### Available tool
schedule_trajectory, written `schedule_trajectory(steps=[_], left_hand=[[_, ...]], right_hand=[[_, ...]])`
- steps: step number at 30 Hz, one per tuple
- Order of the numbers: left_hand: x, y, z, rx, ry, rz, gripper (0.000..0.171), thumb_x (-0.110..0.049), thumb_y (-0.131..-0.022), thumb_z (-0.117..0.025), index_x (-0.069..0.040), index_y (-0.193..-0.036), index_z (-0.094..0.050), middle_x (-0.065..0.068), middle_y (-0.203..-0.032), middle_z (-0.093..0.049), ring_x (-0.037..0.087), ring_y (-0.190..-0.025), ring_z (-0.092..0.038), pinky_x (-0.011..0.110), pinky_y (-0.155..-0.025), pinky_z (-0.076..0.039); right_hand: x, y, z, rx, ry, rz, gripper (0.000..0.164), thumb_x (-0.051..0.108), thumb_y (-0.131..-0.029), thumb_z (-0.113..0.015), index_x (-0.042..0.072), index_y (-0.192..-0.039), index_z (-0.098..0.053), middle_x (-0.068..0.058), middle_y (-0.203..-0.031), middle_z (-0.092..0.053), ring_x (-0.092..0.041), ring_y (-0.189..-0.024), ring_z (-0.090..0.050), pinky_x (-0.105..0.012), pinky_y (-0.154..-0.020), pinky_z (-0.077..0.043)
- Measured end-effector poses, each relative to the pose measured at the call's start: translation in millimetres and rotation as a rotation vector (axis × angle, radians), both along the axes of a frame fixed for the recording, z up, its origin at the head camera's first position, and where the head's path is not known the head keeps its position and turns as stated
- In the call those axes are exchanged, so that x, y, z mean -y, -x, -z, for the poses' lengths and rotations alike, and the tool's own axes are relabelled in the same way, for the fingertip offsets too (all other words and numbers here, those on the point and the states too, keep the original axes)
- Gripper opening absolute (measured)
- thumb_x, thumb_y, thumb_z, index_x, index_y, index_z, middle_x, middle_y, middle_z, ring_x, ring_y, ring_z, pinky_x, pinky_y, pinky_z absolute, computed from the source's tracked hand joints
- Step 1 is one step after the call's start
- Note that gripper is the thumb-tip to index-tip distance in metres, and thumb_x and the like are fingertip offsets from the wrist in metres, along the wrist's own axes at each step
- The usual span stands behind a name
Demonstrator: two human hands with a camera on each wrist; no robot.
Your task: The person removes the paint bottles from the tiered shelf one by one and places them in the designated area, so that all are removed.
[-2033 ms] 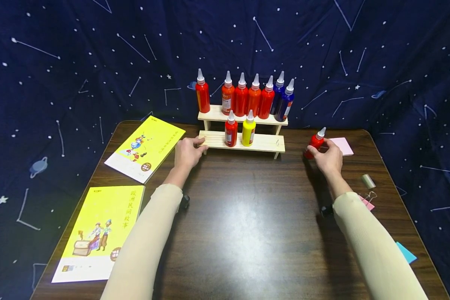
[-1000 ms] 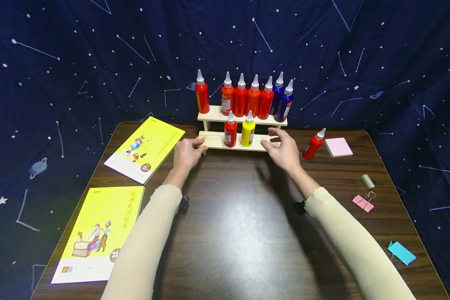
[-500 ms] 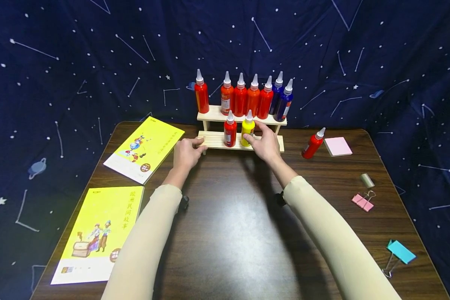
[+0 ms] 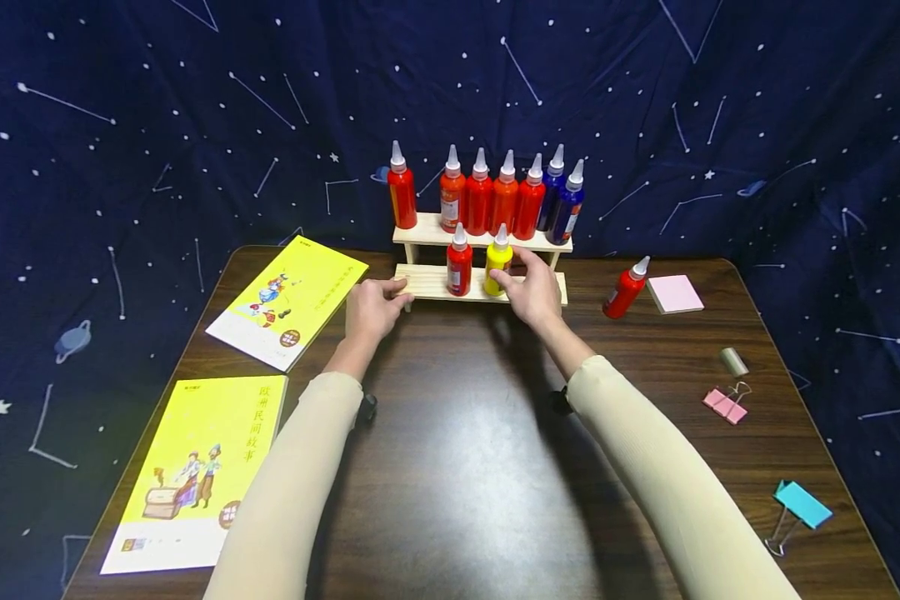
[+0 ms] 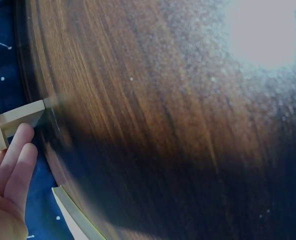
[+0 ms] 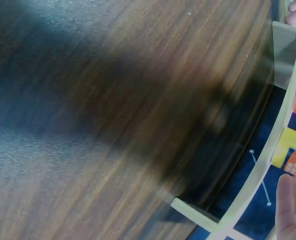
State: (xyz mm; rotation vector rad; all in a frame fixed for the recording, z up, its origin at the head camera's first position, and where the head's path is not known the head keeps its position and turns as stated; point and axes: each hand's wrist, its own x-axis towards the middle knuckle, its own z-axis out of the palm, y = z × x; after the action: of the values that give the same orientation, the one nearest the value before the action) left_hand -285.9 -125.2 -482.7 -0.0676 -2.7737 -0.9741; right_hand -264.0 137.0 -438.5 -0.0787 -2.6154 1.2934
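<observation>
Right hand (image 4: 536, 288): narrow pinch on the yellow bottle (image 4: 498, 259), thumb on its front, which I see at the right part of the lower step (image 4: 429, 283), leaning slightly. I cannot tell whether its base touches the wood. Left hand (image 4: 372, 308): gripping the left end of that step, fingertips beneath it in the left wrist view; I take this as steadying. Step in hand, by my judgement: securing the yellow bottle. Next move calls for a firm but unsqueezed hold, then a straight, slow shift that clears the red bottle (image 4: 459, 270) near it and the upper step (image 4: 429, 227) behind. I would avoid knocking the loose red bottle (image 4: 625, 294), which stands on the counter (image 4: 450, 433) to the right.
</observation>
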Motion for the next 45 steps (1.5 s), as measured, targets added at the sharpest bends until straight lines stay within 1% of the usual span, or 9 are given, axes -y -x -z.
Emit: schedule_trajectory(steps=[4,9,14,19,25,29,31,36,45], left_hand=[[1.5,0.1,0.8,-0.008,0.005,0.008,0.033,-0.032,-0.079,-0.079,-0.022,-0.109,-0.074,0.000,-0.114,-0.068,0.027,-0.107,-0.064,0.038,-0.081,-0.050],[2.9,-0.2,2.1,-0.004,0.003,0.006,0.034,-0.031,-0.078,-0.080,-0.022,-0.110,-0.074,0.001,-0.115,-0.068,0.027,-0.107,-0.064,0.038,-0.077,-0.051],[2.7,0.6,1.7,-0.003,0.002,0.010,0.034,-0.031,-0.078,-0.080,-0.022,-0.110,-0.074,0.001,-0.114,-0.069,0.026,-0.107,-0.064,0.037,-0.079,-0.050],[1.6,-0.7,0.0,-0.002,-0.001,0.005,0.034,-0.031,-0.078,-0.080,-0.021,-0.110,-0.074,0.001,-0.115,-0.068,0.026,-0.106,-0.064,0.037,-0.077,-0.050],[1.4,-1.0,-0.2,-0.012,0.007,0.008,0.034,-0.031,-0.078,-0.080,-0.021,-0.111,-0.074,0.001,-0.115,-0.068,0.026,-0.108,-0.064,0.037,-0.078,-0.050],[2.1,-0.5,1.3,-0.028,0.000,0.016,0.033,-0.030,-0.078,-0.080,-0.020,-0.110,-0.074,0.000,-0.112,-0.069,0.025,-0.107,-0.064,0.038,-0.081,-0.050],[2.5,-0.5,1.2,-0.031,-0.003,0.016,0.033,-0.031,-0.078,-0.080,-0.021,-0.109,-0.074,-0.001,-0.111,-0.070,0.025,-0.107,-0.065,0.038,-0.083,-0.050],[0.8,0.2,1.5,-0.020,0.002,0.017,0.033,-0.031,-0.079,-0.079,-0.022,-0.110,-0.074,-0.002,-0.112,-0.070,0.025,-0.107,-0.064,0.036,-0.080,-0.051],[1.6,-0.2,1.5,-0.027,0.017,0.011,0.034,-0.032,-0.078,-0.080,-0.021,-0.110,-0.074,0.002,-0.114,-0.068,0.028,-0.107,-0.064,0.037,-0.079,-0.051]], right_hand=[[-6.7,-6.4,0.1,-0.047,-0.008,0.025,0.045,0.032,-0.083,-0.075,0.016,-0.123,-0.063,-0.005,-0.106,-0.070,-0.022,-0.101,-0.063,-0.039,-0.083,-0.045],[-24.1,-19.3,0.0,-0.115,0.030,0.038,0.045,0.029,-0.082,-0.076,0.012,-0.122,-0.063,-0.008,-0.105,-0.069,-0.025,-0.099,-0.065,-0.040,-0.081,-0.046],[-49.4,-40.3,2.6,-0.203,0.082,0.070,0.043,0.022,-0.083,-0.076,0.006,-0.120,-0.062,-0.013,-0.104,-0.069,-0.030,-0.095,-0.065,-0.040,-0.080,-0.048],[-77.0,-65.3,13.9,-0.258,0.052,0.126,0.044,0.020,-0.082,-0.077,0.001,-0.119,-0.062,-0.016,-0.100,-0.069,-0.029,-0.090,-0.064,-0.040,-0.080,-0.046],[-107.6,-92.8,30.9,-0.240,-0.030,0.202,0.045,0.021,-0.081,-0.078,0.000,-0.119,-0.062,-0.019,-0.101,-0.068,-0.035,-0.092,-0.064,-0.046,-0.081,-0.044],[-123.3,-103.9,39.2,-0.186,-0.068,0.267,0.048,0.026,-0.083,-0.076,0.002,-0.121,-0.061,-0.017,-0.106,-0.067,-0.035,-0.094,-0.064,-0.044,-0.080,-0.044],[-129.5,-106.1,42.6,-0.153,-0.078,0.301,0.049,0.029,-0.084,-0.074,0.003,-0.123,-0.061,-0.017,-0.107,-0.067,-0.034,-0.095,-0.064,-0.042,-0.080,-0.043],[-140.2,-107.8,45.5,-0.094,-0.073,0.364,0.051,0.034,-0.086,-0.071,0.005,-0.127,-0.059,-0.017,-0.108,-0.067,-0.033,-0.097,-0.063,-0.042,-0.080,-0.041],[-148.9,-106.9,53.3,-0.050,-0.083,0.390,0.055,0.038,-0.087,-0.069,0.006,-0.129,-0.057,-0.018,-0.110,-0.065,-0.032,-0.099,-0.060,-0.043,-0.080,-0.041]])
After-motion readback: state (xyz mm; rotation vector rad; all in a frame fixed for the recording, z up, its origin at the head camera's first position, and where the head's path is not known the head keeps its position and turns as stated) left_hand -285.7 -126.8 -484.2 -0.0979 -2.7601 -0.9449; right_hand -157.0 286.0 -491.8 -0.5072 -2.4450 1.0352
